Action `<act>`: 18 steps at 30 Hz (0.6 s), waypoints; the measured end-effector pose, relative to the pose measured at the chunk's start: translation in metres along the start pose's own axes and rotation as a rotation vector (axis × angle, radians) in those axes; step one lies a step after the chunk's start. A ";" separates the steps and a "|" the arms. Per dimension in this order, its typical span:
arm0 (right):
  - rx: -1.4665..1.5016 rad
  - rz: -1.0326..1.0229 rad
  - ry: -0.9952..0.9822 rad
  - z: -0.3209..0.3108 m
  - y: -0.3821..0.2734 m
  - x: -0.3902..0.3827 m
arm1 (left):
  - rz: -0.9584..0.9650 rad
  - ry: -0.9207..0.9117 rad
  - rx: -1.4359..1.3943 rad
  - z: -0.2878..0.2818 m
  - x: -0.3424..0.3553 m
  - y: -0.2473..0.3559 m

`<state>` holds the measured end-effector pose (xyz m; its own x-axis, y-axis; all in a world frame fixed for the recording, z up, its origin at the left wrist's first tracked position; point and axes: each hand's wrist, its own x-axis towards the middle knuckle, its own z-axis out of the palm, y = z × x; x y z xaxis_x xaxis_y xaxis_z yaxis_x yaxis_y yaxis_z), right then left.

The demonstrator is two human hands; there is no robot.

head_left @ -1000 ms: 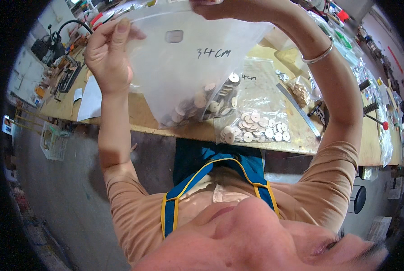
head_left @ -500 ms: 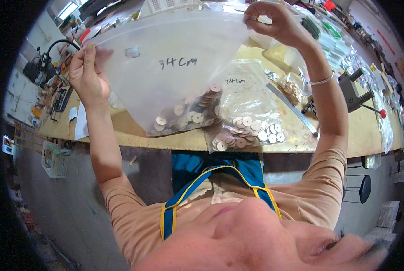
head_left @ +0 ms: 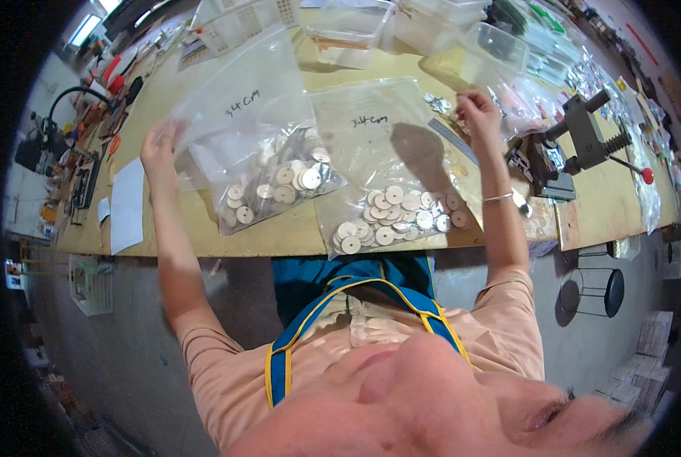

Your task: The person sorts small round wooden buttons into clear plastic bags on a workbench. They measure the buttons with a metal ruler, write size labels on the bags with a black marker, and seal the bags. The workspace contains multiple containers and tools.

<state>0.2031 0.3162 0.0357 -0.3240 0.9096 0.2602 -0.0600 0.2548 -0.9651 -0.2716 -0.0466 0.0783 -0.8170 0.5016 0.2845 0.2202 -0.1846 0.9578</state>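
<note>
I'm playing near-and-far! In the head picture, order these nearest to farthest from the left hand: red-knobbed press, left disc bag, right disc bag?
1. Left disc bag, at the left hand.
2. Right disc bag, in the middle.
3. Red-knobbed press, on the right.

Presents as a yellowish workbench (head_left: 622, 190). Carries, near front edge, two clear bags (head_left: 268, 137) of pale discs (head_left: 310, 179) side by side; at left, a white sheet (head_left: 127, 206); at right, a metal ruler (head_left: 453, 141) and a lever press (head_left: 584, 137); behind, a white basket (head_left: 241, 23) and clear tubs (head_left: 497, 47).
</note>
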 end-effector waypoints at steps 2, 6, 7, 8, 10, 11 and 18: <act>-0.068 -0.035 -0.056 0.002 0.028 -0.009 | 0.041 -0.039 0.210 0.004 -0.003 -0.024; -0.523 -0.243 -0.022 0.005 0.050 -0.026 | -0.053 0.045 0.142 -0.003 -0.022 -0.054; -0.540 -0.271 -0.025 0.004 0.050 -0.028 | -0.108 0.071 0.074 -0.017 -0.020 -0.070; -0.563 -0.298 -0.026 0.000 0.050 -0.029 | -0.120 0.114 0.015 -0.017 -0.023 -0.079; -0.706 -0.354 -0.040 -0.006 0.049 -0.030 | -0.148 0.211 -0.092 -0.022 -0.031 -0.090; -0.773 -0.379 -0.054 -0.005 0.047 -0.032 | -0.146 0.222 -0.099 -0.028 -0.036 -0.099; -1.003 -0.232 -0.265 -0.004 0.011 -0.047 | -0.142 0.204 -0.112 -0.035 -0.046 -0.118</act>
<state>0.2212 0.2778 0.0129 -0.6074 0.7338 0.3042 0.6195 0.6773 -0.3969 -0.2784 -0.0771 -0.0496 -0.9284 0.3508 0.1225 0.0445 -0.2225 0.9739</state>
